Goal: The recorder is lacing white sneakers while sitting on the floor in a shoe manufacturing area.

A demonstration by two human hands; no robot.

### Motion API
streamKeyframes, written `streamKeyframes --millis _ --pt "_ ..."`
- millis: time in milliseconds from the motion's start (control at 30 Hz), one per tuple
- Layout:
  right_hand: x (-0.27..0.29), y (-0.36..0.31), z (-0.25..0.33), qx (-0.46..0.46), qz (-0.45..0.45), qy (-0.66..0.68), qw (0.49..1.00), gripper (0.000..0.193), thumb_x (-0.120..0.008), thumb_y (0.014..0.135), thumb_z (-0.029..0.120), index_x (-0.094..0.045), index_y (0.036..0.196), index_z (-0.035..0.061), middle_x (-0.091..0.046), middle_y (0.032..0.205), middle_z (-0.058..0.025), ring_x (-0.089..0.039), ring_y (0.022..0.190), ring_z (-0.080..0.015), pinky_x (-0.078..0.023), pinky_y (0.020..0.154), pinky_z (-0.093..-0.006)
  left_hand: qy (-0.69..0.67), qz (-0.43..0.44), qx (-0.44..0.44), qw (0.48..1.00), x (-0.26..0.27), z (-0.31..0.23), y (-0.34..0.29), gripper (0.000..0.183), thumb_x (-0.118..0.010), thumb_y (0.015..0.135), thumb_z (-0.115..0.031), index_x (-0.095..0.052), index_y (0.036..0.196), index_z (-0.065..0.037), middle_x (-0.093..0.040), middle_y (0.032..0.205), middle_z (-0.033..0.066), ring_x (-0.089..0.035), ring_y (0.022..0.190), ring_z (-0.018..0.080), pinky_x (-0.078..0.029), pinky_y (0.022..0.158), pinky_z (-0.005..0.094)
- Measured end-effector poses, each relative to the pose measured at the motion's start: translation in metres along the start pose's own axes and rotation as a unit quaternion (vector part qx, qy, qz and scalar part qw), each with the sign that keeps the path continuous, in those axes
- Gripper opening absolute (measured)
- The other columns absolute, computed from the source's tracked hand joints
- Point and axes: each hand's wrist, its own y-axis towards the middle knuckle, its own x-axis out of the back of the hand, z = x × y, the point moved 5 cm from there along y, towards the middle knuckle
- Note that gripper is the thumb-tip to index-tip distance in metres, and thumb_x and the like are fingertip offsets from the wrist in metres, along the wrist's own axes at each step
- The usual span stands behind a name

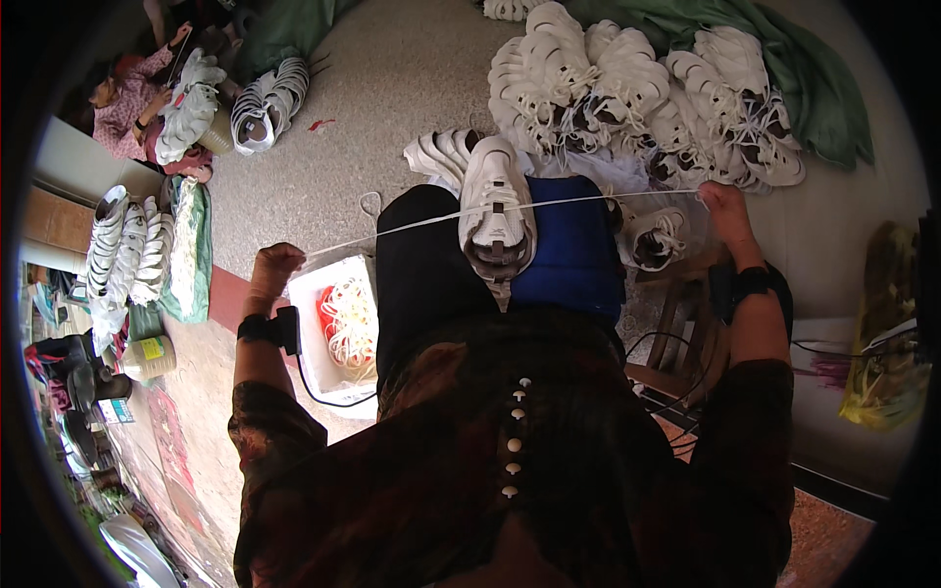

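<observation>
A white shoelace is stretched nearly straight between my two hands, passing over the shoe on my lap. My left hand pinches one end, out to the left above a white box. Far to the right, my right hand is closed on the other end, slightly higher in the view. The white sneaker rests between my thighs, its toe pointing away from me and the lace crossing its upper. Whether the lace is threaded through the shoe's front eyelets is too small to tell.
The white box beside my left leg holds a tangle of laces. White sneakers are piled on a green cloth at the far right. More shoes stand at left. A person works far left. A wooden stool sits right.
</observation>
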Motion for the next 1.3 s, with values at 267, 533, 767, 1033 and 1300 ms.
streamKeyframes --millis 267,533,767,1033,1300 --pt "0.065 -0.045 -0.096 -0.140 -0.019 -0.034 0.989 0.008 -0.057 0.071 0.007 -0.060 0.072 -0.0009 -0.058 0.068 -0.0149 -0.057 0.063 -0.0241 -0.045 0.064 -0.0303 0.259 -0.018 0.153 0.954 0.070 0.076 -0.049 0.007 -0.064 0.070 -0.011 -0.062 0.067 -0.006 -0.056 0.057 0.0010 -0.046 0.049 0.0069 -0.038 0.044 0.0236" --pt "-0.081 -0.024 0.006 -0.302 0.094 0.362 0.877 0.012 -0.064 0.072 0.010 -0.059 0.066 0.0006 -0.053 0.054 -0.0044 -0.047 0.045 -0.0098 -0.034 0.039 -0.0248 -0.043 -0.068 0.203 0.976 -0.056 0.016 -0.017 0.006 -0.068 0.069 -0.010 -0.063 0.069 -0.008 -0.053 0.057 -0.0015 -0.046 0.049 0.0085 -0.037 0.045 0.0240" --pt "-0.206 0.025 0.158 -0.052 0.079 0.449 0.889 0.022 -0.061 0.070 -0.002 -0.044 0.055 0.0009 -0.044 0.053 0.0010 -0.045 0.054 -0.0066 -0.041 0.050 -0.0245 -0.261 0.156 0.097 0.948 -0.188 -0.146 0.011 0.003 -0.060 0.079 -0.011 -0.057 0.080 -0.009 -0.056 0.063 -0.0018 -0.050 0.053 0.0057 -0.035 0.045 0.0171" --pt "-0.197 0.029 0.180 -0.029 -0.036 0.331 0.942 0.020 -0.066 0.062 0.001 -0.048 0.054 -0.0010 -0.046 0.049 -0.0096 -0.048 0.049 -0.0188 -0.039 0.049 -0.0321 -0.237 0.148 0.084 0.957 -0.223 -0.153 0.030 0.007 -0.067 0.076 -0.012 -0.060 0.077 -0.009 -0.062 0.074 -0.0022 -0.055 0.066 0.0045 -0.040 0.057 0.0174" --pt "-0.198 0.034 0.197 -0.041 -0.035 0.099 0.994 0.005 -0.056 0.061 0.008 -0.055 0.059 0.0034 -0.055 0.063 -0.0177 -0.055 0.064 -0.0373 -0.044 0.059 -0.0443 -0.236 0.122 0.005 0.964 -0.228 -0.159 0.027 0.005 -0.064 0.075 -0.006 -0.059 0.073 -0.006 -0.057 0.065 -0.0013 -0.049 0.054 0.0048 -0.038 0.048 0.0190"
